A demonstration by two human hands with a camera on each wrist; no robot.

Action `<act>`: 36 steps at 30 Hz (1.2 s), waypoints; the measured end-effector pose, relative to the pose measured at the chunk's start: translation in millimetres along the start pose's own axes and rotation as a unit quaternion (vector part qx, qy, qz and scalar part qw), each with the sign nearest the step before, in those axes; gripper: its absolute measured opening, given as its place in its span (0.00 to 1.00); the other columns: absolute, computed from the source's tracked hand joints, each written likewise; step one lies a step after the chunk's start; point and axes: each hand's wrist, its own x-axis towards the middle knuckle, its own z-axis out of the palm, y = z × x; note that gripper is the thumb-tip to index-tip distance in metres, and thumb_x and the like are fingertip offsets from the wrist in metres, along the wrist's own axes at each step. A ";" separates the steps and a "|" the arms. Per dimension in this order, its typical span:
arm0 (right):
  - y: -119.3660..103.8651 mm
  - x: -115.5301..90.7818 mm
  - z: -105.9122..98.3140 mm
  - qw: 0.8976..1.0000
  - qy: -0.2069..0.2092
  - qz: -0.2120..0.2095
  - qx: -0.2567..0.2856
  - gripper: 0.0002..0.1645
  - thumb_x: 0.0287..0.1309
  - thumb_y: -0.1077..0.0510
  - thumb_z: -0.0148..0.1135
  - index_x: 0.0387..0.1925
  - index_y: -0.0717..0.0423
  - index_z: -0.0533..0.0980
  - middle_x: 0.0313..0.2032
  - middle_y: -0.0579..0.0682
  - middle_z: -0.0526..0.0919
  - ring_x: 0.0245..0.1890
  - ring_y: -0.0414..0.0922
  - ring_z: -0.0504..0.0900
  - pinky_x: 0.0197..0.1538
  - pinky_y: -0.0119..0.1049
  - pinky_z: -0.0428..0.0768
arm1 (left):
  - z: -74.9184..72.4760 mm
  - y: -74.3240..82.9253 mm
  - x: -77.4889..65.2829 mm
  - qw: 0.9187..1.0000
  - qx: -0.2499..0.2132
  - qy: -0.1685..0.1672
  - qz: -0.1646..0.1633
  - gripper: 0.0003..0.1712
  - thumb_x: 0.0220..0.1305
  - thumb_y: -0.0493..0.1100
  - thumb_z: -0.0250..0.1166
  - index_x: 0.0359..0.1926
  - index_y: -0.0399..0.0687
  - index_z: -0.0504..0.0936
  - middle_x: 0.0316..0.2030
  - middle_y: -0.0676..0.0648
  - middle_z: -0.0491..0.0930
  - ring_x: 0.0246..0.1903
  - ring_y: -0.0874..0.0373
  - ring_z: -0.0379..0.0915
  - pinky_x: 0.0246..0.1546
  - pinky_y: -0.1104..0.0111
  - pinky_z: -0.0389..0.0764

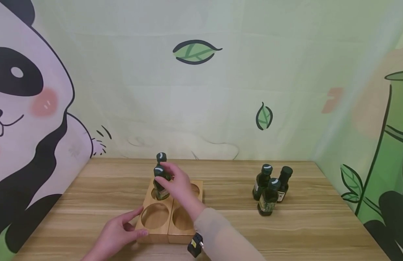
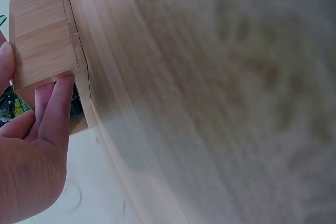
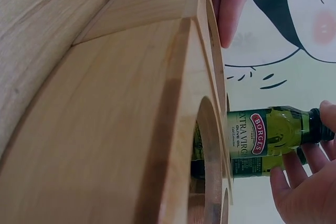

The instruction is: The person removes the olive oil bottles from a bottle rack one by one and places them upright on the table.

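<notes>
A wooden bottle holder (image 1: 154, 237) with round holes stands near the table's front. My left hand (image 1: 115, 232) grips its front left corner; in the left wrist view the fingers (image 2: 56, 108) reach into the holder's open side. My right hand (image 1: 178, 183) holds a small dark green olive oil bottle (image 1: 161, 192) by its upper part, upright at a left-hand hole. In the right wrist view its label (image 3: 257, 132) reads Borges, with the thumb at the dark cap. Another capped bottle (image 1: 161, 157) stands just behind, mostly hidden. The front left hole (image 1: 154, 216) holds nothing.
Three more dark bottles (image 1: 266, 201) stand close together on the table to the right of the holder. A printed cloth backdrop (image 1: 201, 108) rises behind the table's back edge. A small black device (image 1: 195, 244) sits at my right wrist, over the holder's front right.
</notes>
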 end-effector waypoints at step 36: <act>-9.2 0.1 -1.8 0.995 0.053 -0.032 0.077 0.21 0.58 0.60 0.71 0.54 0.51 0.81 0.45 0.48 0.84 0.47 0.41 0.81 0.50 0.35 0.79 | 0.8 -2.0 0.5 1.000 0.007 0.004 0.002 0.50 0.40 0.57 0.82 0.66 0.47 0.76 0.39 0.50 0.81 0.30 0.58 0.74 0.28 0.65 0.73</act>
